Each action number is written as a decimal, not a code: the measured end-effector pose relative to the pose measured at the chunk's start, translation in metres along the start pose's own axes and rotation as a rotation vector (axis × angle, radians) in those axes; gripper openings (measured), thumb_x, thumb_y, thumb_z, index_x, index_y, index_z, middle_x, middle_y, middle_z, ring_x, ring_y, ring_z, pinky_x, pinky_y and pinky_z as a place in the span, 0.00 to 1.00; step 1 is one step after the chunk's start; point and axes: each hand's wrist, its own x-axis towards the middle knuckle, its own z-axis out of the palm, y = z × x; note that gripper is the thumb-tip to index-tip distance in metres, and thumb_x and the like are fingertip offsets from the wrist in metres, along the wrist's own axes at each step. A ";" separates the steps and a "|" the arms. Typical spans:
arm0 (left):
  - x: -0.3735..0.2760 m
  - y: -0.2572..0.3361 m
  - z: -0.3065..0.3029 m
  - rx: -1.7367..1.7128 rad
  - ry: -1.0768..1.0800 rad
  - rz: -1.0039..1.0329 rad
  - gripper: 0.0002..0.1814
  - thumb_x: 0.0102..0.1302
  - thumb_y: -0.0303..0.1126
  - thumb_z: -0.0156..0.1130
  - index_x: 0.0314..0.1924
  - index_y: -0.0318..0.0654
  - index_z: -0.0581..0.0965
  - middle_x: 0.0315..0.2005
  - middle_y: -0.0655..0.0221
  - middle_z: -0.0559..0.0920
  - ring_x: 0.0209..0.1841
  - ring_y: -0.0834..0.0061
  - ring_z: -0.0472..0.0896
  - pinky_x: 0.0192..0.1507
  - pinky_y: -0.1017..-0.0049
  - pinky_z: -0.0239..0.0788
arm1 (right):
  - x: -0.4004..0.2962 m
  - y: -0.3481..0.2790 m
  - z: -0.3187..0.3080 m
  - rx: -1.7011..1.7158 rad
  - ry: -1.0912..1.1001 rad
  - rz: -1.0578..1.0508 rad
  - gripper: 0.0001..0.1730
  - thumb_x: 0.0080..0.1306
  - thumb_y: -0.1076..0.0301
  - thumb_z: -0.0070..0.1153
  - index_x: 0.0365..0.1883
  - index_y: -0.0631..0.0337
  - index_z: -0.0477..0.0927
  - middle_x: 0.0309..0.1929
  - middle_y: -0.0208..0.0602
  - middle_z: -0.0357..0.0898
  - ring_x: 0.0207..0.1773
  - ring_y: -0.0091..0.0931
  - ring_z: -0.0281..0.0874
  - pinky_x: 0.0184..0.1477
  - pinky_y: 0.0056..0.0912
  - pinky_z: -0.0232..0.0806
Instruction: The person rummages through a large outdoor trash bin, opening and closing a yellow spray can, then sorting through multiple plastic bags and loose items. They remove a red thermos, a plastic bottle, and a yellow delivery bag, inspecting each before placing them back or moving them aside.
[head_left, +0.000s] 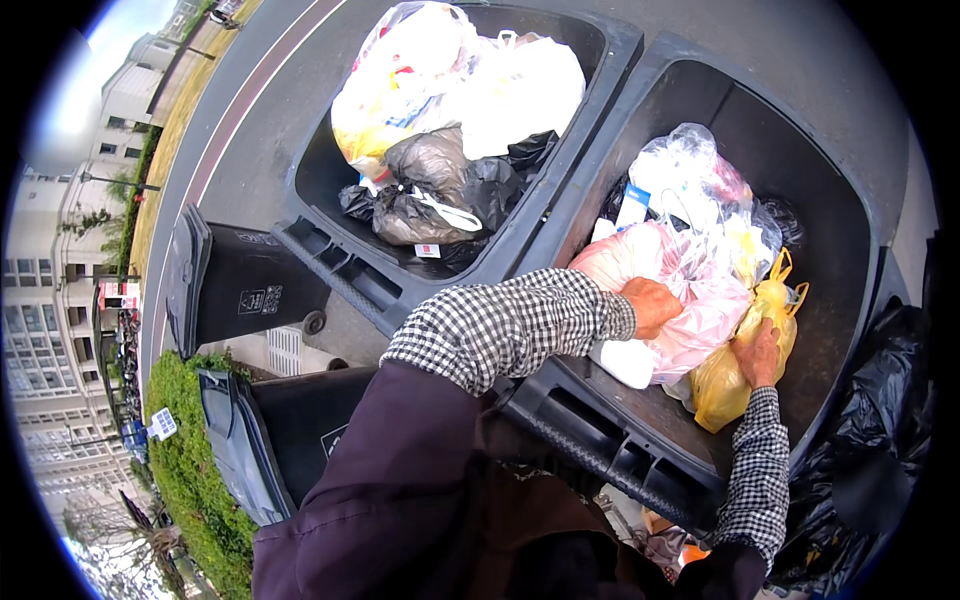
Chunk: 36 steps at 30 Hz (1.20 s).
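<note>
Both hands reach into a dark grey wheeled bin (814, 142) filled with bagged rubbish. My left hand (651, 306) is closed on a pink plastic bag (705, 341), its fingers gathered at the upper side. My right hand (757, 354) lies against a yellow plastic bag (720, 379) with knotted handles, near the bin's right wall; whether it grips the bag is unclear. Behind them sits a clear plastic bag (682, 165) of mixed waste. A white container (628, 363) is wedged beside the pink bag, near the front rim. Checked sleeve covers reach both wrists.
Touching this bin on the left is a second open bin (622, 41) with white and grey-black bags. Two lidded bins (259, 281) (300, 420) stand further left by a hedge (187, 450). Black rubbish bags (877, 405) are piled at the right.
</note>
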 end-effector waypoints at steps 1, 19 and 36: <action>-0.001 0.003 -0.007 -0.043 0.029 -0.001 0.14 0.57 0.26 0.65 0.44 0.41 0.87 0.35 0.53 0.89 0.42 0.47 0.89 0.45 0.49 0.79 | -0.006 -0.005 -0.006 -0.018 -0.010 0.037 0.48 0.59 0.62 0.74 0.74 0.63 0.64 0.65 0.61 0.73 0.63 0.58 0.78 0.63 0.55 0.73; 0.036 0.018 -0.209 -0.443 0.467 0.219 0.15 0.66 0.22 0.62 0.51 0.29 0.85 0.39 0.72 0.90 0.43 0.86 0.84 0.49 0.77 0.77 | -0.012 -0.006 -0.045 0.647 0.080 -0.178 0.18 0.67 0.81 0.57 0.55 0.69 0.83 0.47 0.47 0.90 0.49 0.32 0.89 0.55 0.36 0.77; -0.139 -0.002 -0.429 -0.397 0.812 0.274 0.12 0.61 0.16 0.58 0.43 0.30 0.84 0.35 0.74 0.87 0.34 0.85 0.83 0.38 0.81 0.77 | -0.089 -0.108 -0.222 1.080 0.220 -0.334 0.19 0.72 0.83 0.52 0.60 0.69 0.82 0.52 0.32 0.88 0.48 0.18 0.85 0.53 0.22 0.76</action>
